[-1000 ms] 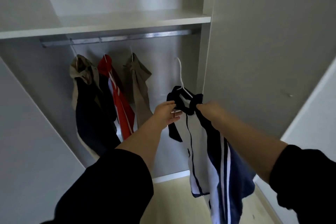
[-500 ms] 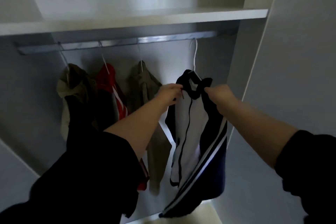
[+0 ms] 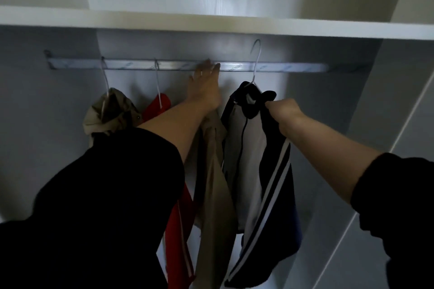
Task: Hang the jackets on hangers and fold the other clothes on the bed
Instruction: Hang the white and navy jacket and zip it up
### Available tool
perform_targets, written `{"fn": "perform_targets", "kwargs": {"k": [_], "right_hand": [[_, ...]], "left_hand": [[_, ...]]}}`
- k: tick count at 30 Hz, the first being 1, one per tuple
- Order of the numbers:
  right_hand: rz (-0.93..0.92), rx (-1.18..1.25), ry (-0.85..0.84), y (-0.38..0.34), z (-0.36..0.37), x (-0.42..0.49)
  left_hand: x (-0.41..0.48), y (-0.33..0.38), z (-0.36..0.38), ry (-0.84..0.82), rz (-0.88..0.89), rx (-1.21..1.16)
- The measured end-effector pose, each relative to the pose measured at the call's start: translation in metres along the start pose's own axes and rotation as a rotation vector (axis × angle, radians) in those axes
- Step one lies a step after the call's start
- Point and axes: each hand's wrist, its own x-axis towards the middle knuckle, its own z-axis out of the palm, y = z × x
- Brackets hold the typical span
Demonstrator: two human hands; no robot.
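Three hung jackets [image 3: 213, 171] fill the left of the wardrobe rail [image 3: 293, 67]. A fourth, the navy-and-white jacket [image 3: 253, 159], drops lengthwise straight down from the right hand [image 3: 283, 112], which clenches its collar. Its white hanger [image 3: 256, 63] rises up and left from that grip, the hook crossing the rail with its tip above, apparently not yet seated. The left hand [image 3: 205, 82] reaches to the rail with fingers extended, left of the hook, holding nothing.
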Motion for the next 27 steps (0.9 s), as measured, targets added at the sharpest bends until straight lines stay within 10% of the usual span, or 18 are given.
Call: {"fn": "perform_targets", "kwargs": {"k": [27], "right_hand": [[0.182, -0.138, -0.474, 0.035, 0.037, 0.044]], "left_hand": [[0.019, 0.005, 0.031, -0.131, -0.112, 0.066]]}}
